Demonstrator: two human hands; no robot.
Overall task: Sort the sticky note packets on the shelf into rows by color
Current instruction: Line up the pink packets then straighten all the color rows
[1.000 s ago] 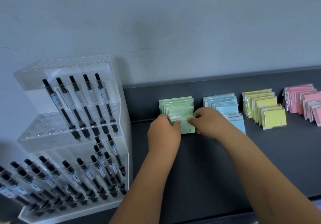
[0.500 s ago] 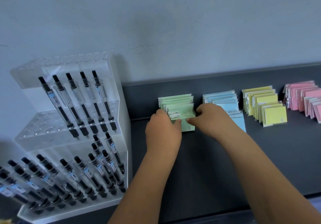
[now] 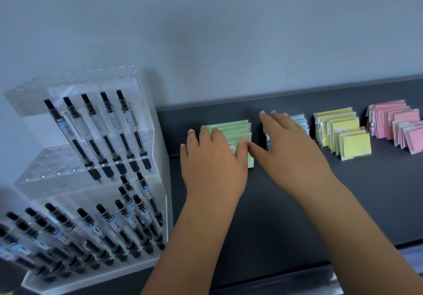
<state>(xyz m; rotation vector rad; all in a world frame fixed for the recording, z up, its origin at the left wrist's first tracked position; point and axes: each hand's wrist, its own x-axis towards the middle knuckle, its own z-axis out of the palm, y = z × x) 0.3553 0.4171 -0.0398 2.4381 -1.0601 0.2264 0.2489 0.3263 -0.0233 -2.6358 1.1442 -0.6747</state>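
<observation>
Where left hand (image 3: 212,164) lies, green row (image 3: 238,129) runs wallward.

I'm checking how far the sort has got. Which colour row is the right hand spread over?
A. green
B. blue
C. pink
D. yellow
B: the right hand is spread, fingers straight, over the blue row. That row sits between the green row, where the left hand is, and the yellow row.

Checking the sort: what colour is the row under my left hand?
Those packets are light green; head view.
</observation>
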